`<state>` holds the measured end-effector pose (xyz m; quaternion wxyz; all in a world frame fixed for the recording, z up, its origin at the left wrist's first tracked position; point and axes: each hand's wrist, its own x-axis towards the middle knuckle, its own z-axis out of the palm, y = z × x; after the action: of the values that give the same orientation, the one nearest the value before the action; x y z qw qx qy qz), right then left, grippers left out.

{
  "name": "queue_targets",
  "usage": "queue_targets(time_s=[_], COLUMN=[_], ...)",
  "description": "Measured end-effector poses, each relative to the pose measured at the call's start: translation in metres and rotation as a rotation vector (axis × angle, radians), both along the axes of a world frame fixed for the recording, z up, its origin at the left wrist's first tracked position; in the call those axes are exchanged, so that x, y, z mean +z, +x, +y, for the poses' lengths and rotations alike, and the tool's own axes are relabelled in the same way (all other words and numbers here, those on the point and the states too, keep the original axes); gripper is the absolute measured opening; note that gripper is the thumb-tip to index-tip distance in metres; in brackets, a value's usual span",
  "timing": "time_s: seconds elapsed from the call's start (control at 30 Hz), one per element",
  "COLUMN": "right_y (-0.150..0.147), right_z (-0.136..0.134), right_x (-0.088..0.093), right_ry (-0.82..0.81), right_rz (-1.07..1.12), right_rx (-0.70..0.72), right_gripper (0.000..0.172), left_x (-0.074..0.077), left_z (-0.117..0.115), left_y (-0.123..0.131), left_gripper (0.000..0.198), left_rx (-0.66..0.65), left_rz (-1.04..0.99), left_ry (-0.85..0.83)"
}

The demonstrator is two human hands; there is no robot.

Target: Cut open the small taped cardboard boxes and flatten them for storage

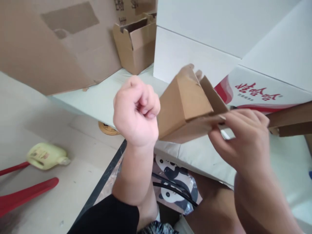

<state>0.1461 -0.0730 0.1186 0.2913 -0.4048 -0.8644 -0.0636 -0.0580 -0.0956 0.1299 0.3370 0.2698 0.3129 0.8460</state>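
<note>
Left fist, tilted plain brown cardboard box, flap ajar, right hand gripping

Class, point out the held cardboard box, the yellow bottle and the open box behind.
Held cardboard box (193, 99), head view: a brown panel.
Yellow bottle (46, 156), head view: its body.
Open box behind (143, 48), head view: its outer wall.

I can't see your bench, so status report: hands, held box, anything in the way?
Right hand gripping cardboard box by its edge; left hand fisted. Box tilted. White carton behind it.
</note>
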Motion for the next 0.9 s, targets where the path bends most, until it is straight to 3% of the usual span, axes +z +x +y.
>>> queue_targets(time_s=[0.1,0.2,0.33,0.43,0.53,0.7,0.9], right_y=[0.047,0.069,0.078,0.083,0.089,0.1,0.107], right_z=[-0.03,-0.042,-0.041,-0.04,-0.041,-0.04,-0.038], right_x=[-0.005,-0.011,-0.008,-0.002,-0.002,-0.01,-0.015], right_ry=[-0.086,-0.237,-0.287,-0.314,-0.374,-0.443,-0.465], right_rz=[0.034,0.201,0.282,0.277,0.285,0.369,0.331], right_rx=[-0.076,-0.091,-0.017,0.055,0.118,0.058,0.105], right_gripper=[0.008,0.011,0.014,0.019,0.02,0.017,0.004], left_x=[-0.013,-0.03,-0.042,-0.041,-0.044,-0.051,-0.054], left_z=[0.014,0.022,0.017,0.013,0.014,0.019,0.025], left_y=[0.017,0.041,0.07,0.083,0.089,0.089,0.079], left_gripper=[0.051,0.043,0.024,0.031,0.031,0.046,0.046], left_rx=[-0.025,-0.146,-0.251,-0.251,-0.243,-0.122,-0.129], left_rz=[0.024,0.182,0.697,1.154,1.398,1.38,1.242], left_ry=[-0.084,-0.156,-0.08,-0.017,-0.067,-0.059,-0.012])
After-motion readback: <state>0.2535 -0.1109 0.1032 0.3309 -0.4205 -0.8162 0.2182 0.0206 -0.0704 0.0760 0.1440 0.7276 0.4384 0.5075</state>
